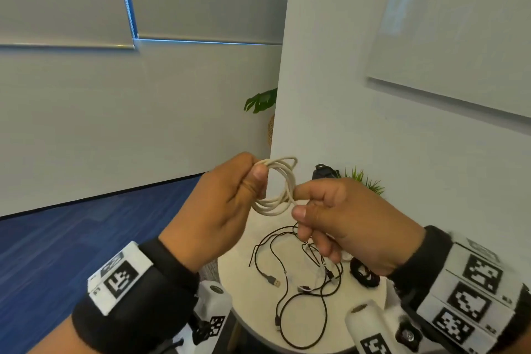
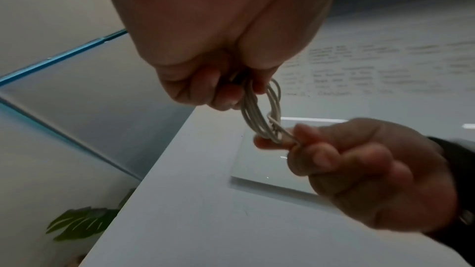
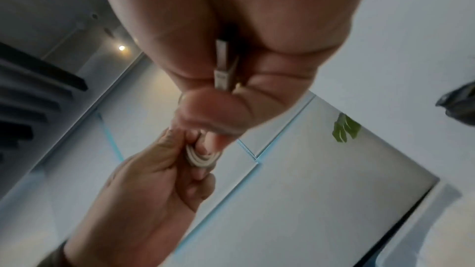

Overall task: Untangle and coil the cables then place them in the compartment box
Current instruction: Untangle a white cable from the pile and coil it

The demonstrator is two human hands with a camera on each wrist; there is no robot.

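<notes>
Head view, left hand (image 1: pixel 227 204) pinching white cable coil (image 1: pixel 277 185), right hand (image 1: pixel 344 221) gripping it

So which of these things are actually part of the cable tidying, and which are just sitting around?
Part of the job:
- white cable, coiled, held in the air by the left hand and right hand
- black cables, loose and tangled on the round table
- black coiled cable, on the table under the right hand

Just lying about:
- leafy plant
- small spiky plant
- whiteboard
</notes>
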